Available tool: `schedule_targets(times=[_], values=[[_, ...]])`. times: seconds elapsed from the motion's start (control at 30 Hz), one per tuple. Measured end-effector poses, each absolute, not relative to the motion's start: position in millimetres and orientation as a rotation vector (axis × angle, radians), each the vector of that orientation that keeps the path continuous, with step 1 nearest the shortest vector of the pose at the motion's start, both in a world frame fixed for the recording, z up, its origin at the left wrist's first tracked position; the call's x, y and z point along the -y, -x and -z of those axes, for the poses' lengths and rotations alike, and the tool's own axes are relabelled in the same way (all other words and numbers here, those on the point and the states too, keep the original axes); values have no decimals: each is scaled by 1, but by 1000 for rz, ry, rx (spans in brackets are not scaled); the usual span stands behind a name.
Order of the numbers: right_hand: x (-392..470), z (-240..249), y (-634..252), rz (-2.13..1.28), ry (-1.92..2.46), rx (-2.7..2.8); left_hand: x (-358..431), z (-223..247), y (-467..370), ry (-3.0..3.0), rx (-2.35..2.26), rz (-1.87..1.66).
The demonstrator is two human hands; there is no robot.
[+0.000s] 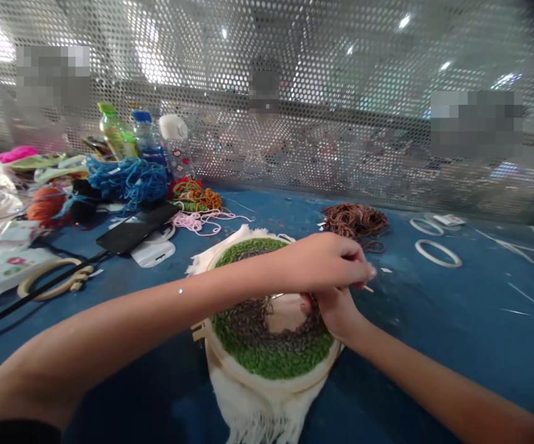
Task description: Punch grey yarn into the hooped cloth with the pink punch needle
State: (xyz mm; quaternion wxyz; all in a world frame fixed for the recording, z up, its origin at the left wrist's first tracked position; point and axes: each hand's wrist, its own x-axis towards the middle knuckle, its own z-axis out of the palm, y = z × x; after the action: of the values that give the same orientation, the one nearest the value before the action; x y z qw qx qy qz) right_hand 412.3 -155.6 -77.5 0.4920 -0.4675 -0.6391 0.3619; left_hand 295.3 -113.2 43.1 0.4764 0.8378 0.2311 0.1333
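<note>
A round embroidery hoop (274, 383) lies in front of me, stretched with cream cloth whose fringed end (267, 419) hangs toward me. Green loops (276, 364) and a dark grey-brown ring of loops (248, 327) surround a bare cream centre (287, 314). My left hand (329, 262) reaches across the hoop above my right, fingers curled together at the right rim. A short tan tip (369, 288) shows just below those fingers; what it belongs to is hidden. My right hand (341, 314) rests on the hoop's right side, fingers bent inward and partly covered by the left.
Brown yarn (354, 220) lies behind the hoop, white rings (438, 253) to the right. At left are a black phone (137, 228), a spare wooden hoop (47, 280), blue yarn (128, 179) and bottles (144, 135). A perforated metal screen (332, 123) borders the blue table (433, 345).
</note>
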Motion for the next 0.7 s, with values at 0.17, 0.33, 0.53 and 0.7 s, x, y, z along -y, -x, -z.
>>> schedule_targets(times=[0.17,0.33,0.53,0.7], values=[[151,57,-399,-1125,1099,1333,92,-42,-317,-1808,-441,-483],[153,45,-394,-1290,1057,1269,78,-53,-324,-1764,-377,-573],[156,42,-393,-1372,1042,1331,75,-56,-324,-1765,-396,-499],[157,42,-392,-1432,999,1462,93,-64,-304,-2145,-615,-451]])
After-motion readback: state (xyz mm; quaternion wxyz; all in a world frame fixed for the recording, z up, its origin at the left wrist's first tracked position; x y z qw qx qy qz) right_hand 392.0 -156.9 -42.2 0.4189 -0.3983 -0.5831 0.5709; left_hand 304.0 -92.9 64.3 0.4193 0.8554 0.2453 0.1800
